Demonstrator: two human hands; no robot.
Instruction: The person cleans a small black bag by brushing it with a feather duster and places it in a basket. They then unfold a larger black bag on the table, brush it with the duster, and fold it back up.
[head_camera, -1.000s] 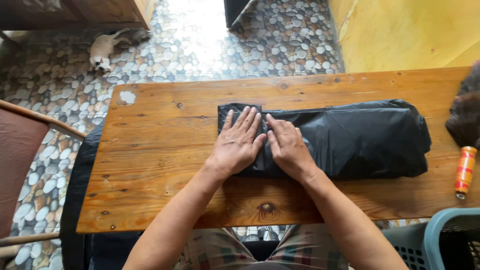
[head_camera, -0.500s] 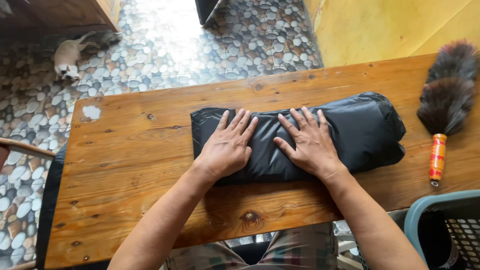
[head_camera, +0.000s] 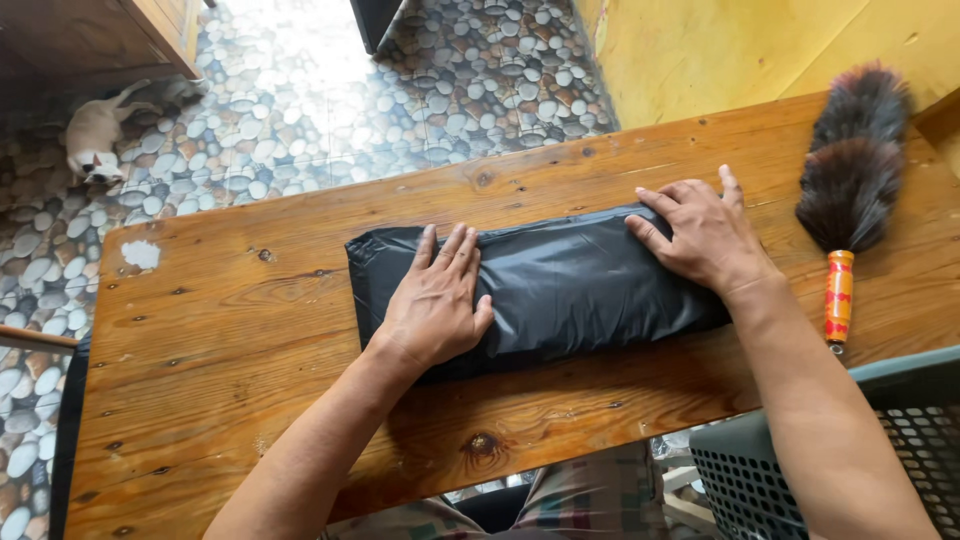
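A black plastic-wrapped bundle (head_camera: 570, 285), long and flat, lies across the middle of a wooden table (head_camera: 230, 340). My left hand (head_camera: 437, 300) rests flat on the bundle's left part, fingers together and pointing away from me. My right hand (head_camera: 700, 232) lies palm down on the bundle's right end, fingers spread a little toward the left. Neither hand grips anything; both press on top of the black plastic.
A feather duster (head_camera: 850, 170) with an orange patterned handle lies on the table's right side. A grey-green plastic basket (head_camera: 790, 470) stands at the lower right. A pale cat (head_camera: 95, 135) lies on the pebble floor at upper left, near a wooden cabinet (head_camera: 110, 35).
My right hand slid from beside the left hand out to the bundle's right end. The left hand stayed on the left part. The view shifted, bringing the duster into sight.
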